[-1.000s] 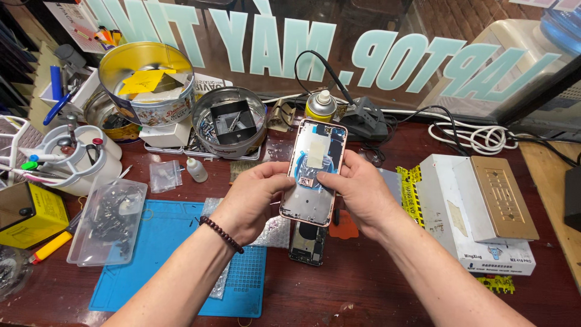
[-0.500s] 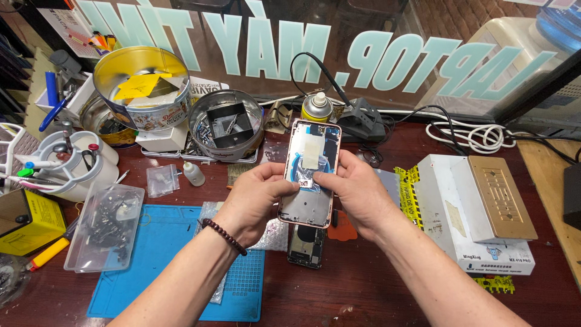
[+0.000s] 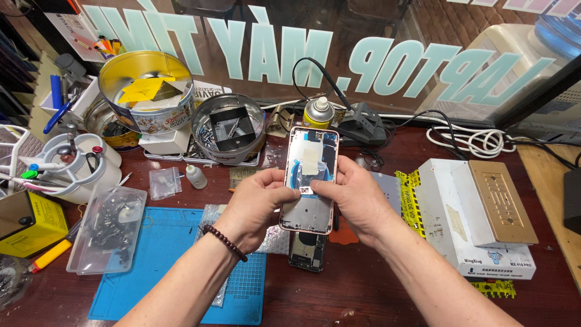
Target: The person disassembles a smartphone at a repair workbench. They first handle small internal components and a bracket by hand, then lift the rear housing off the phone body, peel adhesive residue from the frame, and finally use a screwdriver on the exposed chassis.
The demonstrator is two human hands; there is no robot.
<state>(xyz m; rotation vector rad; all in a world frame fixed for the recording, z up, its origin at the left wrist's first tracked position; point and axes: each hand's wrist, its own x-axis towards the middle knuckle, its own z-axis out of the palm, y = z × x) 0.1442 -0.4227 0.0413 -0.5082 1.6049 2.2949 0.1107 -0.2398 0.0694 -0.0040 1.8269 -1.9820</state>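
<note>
Both hands hold the phone housing (image 3: 310, 180) upright-ish above the counter (image 3: 387, 290), open inside facing the camera, pinkish rim, pale tape patch near its top. Left hand (image 3: 257, 203) clamps the housing's left edge, thumb tip pressed onto the inner face near a small sticker. Right hand (image 3: 354, 197) clamps the right edge, thumb also on the inner face, meeting the left thumb. Both grips closed on the housing. Beaded bracelet (image 3: 225, 241) on the left wrist.

Directly below the housing, a second phone body (image 3: 305, 253) lies flat on the counter, partly hidden. Left of the housing: blue mat (image 3: 163, 266), its near edge close to the counter front; clear parts box (image 3: 106, 233) on the mat's left edge. Behind the housing: spray can (image 3: 319, 112), round metal tin (image 3: 230, 130) with a black holder inside, larger yellow-lined tin (image 3: 145, 91). Right of the housing: white box (image 3: 466, 218) with a gold plate on top, yellow tape strip (image 3: 411, 194) between box and right hand. Cables (image 3: 472, 139) coil behind the box.

Free room: bare dark wood in front of the housing, between the forearms and right of the mat. Back is crowded, closed by a glass window with lettering.
</note>
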